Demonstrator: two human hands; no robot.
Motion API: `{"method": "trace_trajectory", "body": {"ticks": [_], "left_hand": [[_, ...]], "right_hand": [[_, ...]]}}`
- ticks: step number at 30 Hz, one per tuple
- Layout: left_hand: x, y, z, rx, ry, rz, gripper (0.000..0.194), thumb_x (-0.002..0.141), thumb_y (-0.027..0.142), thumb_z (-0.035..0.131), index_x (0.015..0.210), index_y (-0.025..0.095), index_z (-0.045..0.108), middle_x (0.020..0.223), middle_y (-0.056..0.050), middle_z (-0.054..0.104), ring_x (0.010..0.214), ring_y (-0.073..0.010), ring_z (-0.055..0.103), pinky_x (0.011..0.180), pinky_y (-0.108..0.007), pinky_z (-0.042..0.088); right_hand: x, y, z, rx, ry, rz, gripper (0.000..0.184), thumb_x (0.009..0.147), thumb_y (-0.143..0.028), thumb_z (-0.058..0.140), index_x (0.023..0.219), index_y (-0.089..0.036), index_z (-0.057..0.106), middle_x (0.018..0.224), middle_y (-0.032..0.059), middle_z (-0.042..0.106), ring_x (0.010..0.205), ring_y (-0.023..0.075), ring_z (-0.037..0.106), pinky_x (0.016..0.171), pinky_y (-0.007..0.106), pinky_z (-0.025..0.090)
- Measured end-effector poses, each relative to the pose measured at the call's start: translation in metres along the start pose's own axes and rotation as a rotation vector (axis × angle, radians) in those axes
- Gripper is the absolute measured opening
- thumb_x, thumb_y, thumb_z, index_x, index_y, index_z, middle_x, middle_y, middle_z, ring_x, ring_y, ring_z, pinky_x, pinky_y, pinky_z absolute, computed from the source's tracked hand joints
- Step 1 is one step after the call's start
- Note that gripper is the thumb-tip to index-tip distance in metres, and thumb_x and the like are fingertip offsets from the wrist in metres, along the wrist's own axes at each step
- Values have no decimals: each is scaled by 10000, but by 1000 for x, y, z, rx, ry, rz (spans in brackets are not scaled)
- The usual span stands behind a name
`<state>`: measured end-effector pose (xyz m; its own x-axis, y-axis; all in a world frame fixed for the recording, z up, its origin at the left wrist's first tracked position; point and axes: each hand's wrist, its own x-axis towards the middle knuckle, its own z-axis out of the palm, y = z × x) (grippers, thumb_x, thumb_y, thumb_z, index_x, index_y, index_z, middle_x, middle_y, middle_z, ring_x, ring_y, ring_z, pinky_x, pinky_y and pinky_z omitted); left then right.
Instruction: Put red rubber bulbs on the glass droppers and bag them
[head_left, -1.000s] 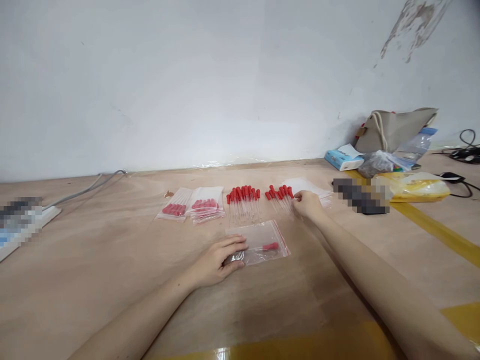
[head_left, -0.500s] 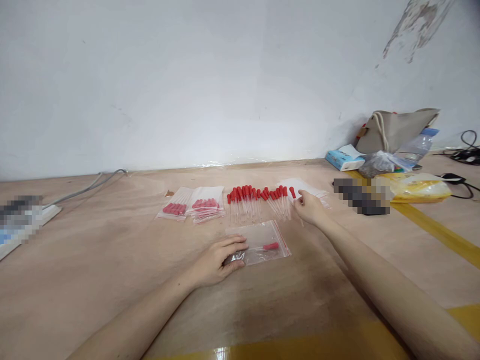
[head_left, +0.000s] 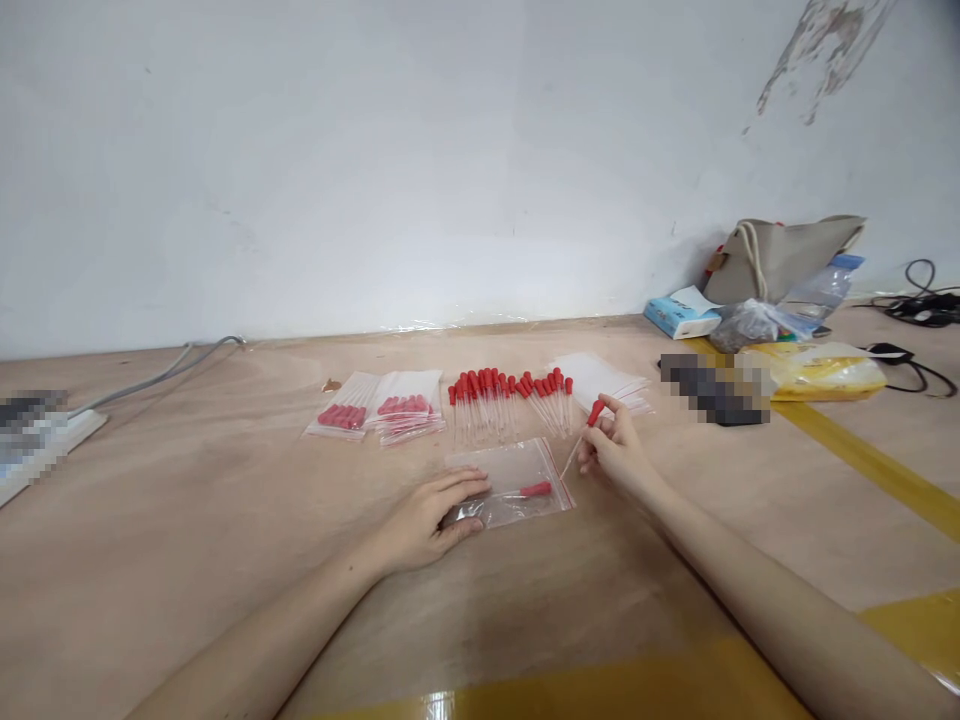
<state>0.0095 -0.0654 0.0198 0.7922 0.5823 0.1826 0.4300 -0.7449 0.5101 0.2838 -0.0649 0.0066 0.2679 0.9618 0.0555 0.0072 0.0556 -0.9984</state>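
Observation:
My left hand (head_left: 426,515) lies flat with fingers spread on the left end of a clear zip bag (head_left: 514,480) on the wooden table (head_left: 187,520). One red-bulbed dropper (head_left: 529,490) is inside the bag. My right hand (head_left: 615,450) is pinched on another red-bulbed glass dropper (head_left: 586,428), held just right of the bag with its tip pointing down-left. Behind the bag lies a row of several loose red-bulbed droppers (head_left: 506,392).
Two filled dropper bags (head_left: 379,412) lie left of the loose row, and empty clear bags (head_left: 604,378) lie right of it. A cloth bag (head_left: 780,262), tissue pack (head_left: 679,315), yellow packet (head_left: 821,372) and cables (head_left: 919,305) crowd the far right. A grey cable (head_left: 161,372) runs at far left.
My right hand picked one dropper out of the loose row and drew it back toward me, to the right edge of the zip bag. My left hand stayed on the bag.

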Motion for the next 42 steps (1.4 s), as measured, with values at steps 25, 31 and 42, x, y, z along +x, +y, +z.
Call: {"method": "trace_trajectory", "body": {"ticks": [25, 31, 42], "left_hand": [[-1, 4, -4, 21, 3, -83, 559, 820, 321, 501, 1322, 258, 265, 1346, -44, 357, 1203, -200, 365, 992, -366, 329], [-1, 3, -3, 26, 15, -68, 536, 828, 342, 484, 1316, 250, 282, 1325, -58, 383, 1193, -211, 377, 983, -384, 335], [-1, 4, -4, 22, 21, -82, 538, 822, 351, 491, 1312, 259, 290, 1316, -51, 397, 1173, -210, 401, 965, -367, 357]], "right_hand": [[-8, 3, -6, -289, -454, 6, 301, 571, -357, 705, 723, -153, 545, 481, -71, 476, 404, 42, 389, 378, 170, 288], [-6, 5, 3, -414, -544, -214, 261, 743, -380, 549, 833, -164, 663, 746, 29, 643, 658, 134, 562, 580, 243, 434], [-13, -7, -2, -189, -681, 34, 336, 727, -383, 571, 983, -167, 608, 833, 42, 664, 682, 139, 594, 560, 235, 445]]}}
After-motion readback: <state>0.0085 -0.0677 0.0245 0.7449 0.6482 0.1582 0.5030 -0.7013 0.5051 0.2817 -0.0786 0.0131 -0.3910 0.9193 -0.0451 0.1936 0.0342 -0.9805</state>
